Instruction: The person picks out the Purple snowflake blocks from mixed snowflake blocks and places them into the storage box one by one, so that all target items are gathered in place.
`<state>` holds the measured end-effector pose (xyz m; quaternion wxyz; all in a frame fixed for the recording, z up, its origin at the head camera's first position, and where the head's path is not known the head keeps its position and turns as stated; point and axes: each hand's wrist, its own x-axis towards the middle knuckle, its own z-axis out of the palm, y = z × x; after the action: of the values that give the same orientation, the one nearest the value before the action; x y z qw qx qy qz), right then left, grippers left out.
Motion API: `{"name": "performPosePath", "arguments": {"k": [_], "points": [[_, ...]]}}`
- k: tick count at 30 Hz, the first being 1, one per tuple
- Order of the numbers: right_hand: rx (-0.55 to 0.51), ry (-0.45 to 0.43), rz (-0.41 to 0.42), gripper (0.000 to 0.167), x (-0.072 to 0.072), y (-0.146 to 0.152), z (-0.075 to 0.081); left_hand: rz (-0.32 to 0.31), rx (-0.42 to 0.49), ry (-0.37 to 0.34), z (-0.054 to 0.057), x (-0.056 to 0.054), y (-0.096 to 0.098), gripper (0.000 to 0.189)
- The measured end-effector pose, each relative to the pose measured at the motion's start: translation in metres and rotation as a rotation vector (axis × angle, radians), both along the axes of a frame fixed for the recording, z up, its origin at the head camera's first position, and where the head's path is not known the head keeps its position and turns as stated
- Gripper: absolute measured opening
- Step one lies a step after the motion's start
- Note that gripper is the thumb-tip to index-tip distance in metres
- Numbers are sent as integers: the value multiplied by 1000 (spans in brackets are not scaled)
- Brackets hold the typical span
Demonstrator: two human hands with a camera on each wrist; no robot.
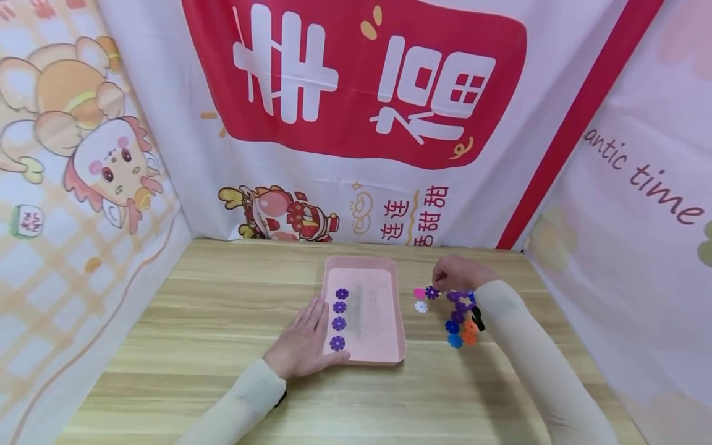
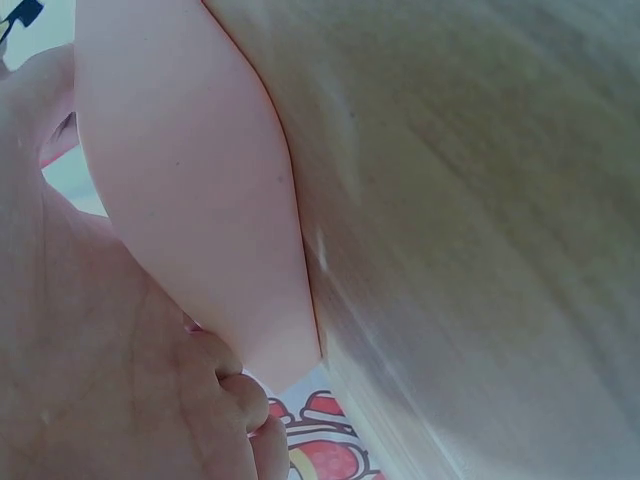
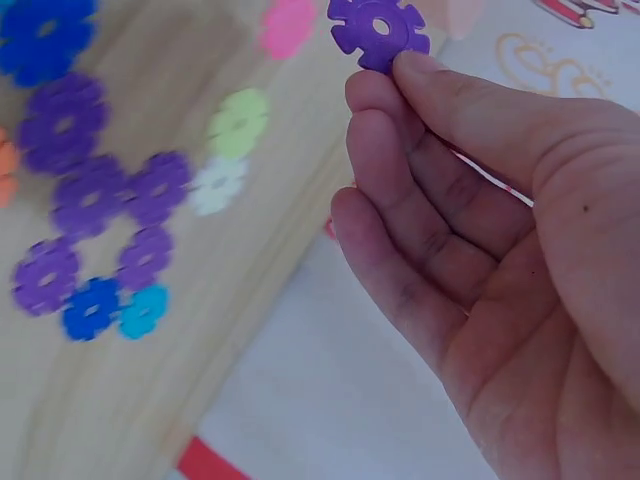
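My right hand pinches a purple notched plastic disc, a snowflake-type building piece, between thumb and forefinger. That disc is held above the table, right of the pink tray. Several like purple discs lie in a column along the tray's left side. Against the tray's left edge rests my left hand, fingers straight along the rim and thumb at the near corner. Its palm lies beside the tray's outer wall in the left wrist view.
Loose discs lie on the table right of the tray: purple, dark blue, light blue, orange, white, pink and yellow-green. A printed cloth hangs behind the wooden table.
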<state>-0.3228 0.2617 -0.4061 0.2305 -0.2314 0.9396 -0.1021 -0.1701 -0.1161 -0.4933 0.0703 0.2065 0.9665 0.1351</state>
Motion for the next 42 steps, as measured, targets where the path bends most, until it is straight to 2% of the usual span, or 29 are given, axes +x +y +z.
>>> {"name": "performPosePath", "arguments": {"k": [6, 10, 15, 21, 29, 38, 42], "points": [[-17, 55, 39, 13, -6, -28, 12, 0, 7, -13, 0, 1, 2, 118], [-43, 111, 101, 14, -10, -55, 17, 5, -1, -7, 0, 2, 2, 118], [-57, 127, 118, 12, -14, -90, 16, 9, -9, -6, -1, 2, 0, 118], [-78, 160, 157, 15, -21, -126, 6, 15, -10, 4, -1, 3, -1, 117], [-108, 159, 58, 25, -27, -155, -20, 7, -9, 2, 0, 4, 0, 117], [-175, 89, -158, 24, -31, -177, -49, 0, -4, 13, 0, 5, -1, 116], [-153, 124, -196, 26, -28, -184, -59, 1, 1, 14, -1, 6, -1, 116]]}}
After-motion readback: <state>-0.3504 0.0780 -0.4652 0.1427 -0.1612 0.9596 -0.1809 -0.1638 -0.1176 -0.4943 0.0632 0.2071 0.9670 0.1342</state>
